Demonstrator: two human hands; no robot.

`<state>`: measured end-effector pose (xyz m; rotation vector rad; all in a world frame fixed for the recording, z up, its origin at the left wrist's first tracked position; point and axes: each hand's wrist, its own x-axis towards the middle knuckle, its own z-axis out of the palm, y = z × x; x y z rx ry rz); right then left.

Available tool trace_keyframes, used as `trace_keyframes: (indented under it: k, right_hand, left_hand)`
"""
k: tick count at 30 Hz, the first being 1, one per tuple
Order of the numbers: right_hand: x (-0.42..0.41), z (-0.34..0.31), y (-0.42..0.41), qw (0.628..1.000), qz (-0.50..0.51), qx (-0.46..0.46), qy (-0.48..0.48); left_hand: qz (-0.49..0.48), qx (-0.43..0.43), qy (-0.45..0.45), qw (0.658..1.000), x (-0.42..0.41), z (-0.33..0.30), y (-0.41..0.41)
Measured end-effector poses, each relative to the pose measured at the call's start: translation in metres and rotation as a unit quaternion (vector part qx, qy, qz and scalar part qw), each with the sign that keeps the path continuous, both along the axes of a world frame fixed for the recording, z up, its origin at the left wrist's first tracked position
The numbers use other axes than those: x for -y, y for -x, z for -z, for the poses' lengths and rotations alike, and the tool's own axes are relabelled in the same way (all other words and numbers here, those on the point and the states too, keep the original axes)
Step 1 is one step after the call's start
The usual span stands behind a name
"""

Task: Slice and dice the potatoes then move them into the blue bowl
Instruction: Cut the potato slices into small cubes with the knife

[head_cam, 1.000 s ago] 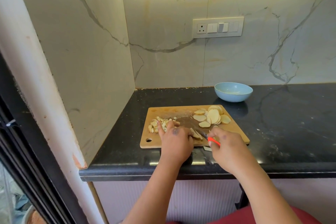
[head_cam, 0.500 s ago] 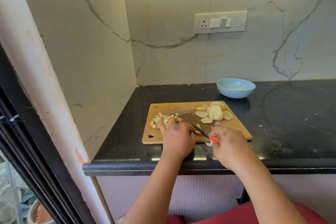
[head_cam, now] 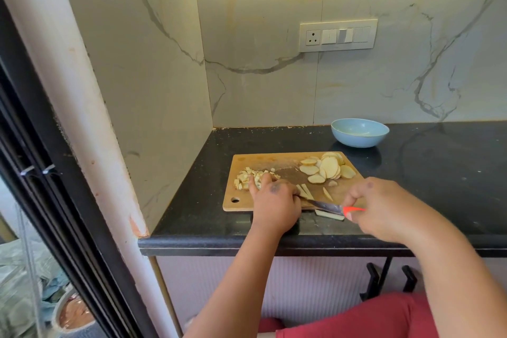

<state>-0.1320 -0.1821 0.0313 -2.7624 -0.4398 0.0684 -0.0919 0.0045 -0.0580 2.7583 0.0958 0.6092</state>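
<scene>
Black stone worktop (head_cam: 439, 186) carries everything. Nearest, right hand (head_cam: 384, 208) clenches the knife (head_cam: 327, 205); left hand (head_cam: 275, 202) pins potato strips (head_cam: 305, 191). At 10 o'clock, diced pieces (head_cam: 247, 177); at 1 o'clock, uncut slices (head_cam: 327, 169). Farthest, blue bowl (head_cam: 359, 132) looks unfilled: roughly half done.

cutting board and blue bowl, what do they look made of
Cutting board: looks like wood or bamboo, matte tan with a hanging hole in one corner. Blue bowl: smooth pale blue with a soft sheen, probably plastic or melamine, though glazed ceramic is possible.
</scene>
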Motion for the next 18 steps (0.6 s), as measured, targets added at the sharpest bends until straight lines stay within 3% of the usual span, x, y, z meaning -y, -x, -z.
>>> trace_keyframes:
  k: [4,8,13,18]
  right_hand:
    - [0.030,0.003,-0.014,0.986,0.009,0.027,-0.163]
    - [0.027,0.035,-0.056,0.944,0.044,0.070,-0.320]
    - [0.012,0.082,-0.084,0.926,0.045,0.110,-0.358]
    - [0.013,0.090,-0.089,0.928,0.031,0.132,-0.346]
  left_hand:
    - [-0.015,0.031,0.011,0.999,-0.001,0.000,0.000]
    - [-0.022,0.080,-0.017,0.996,-0.001,0.009,0.002]
    - [0.062,0.130,-0.025,0.989,0.008,0.012,0.009]
    - [0.137,0.078,-0.101,0.982,0.029,0.009,0.017]
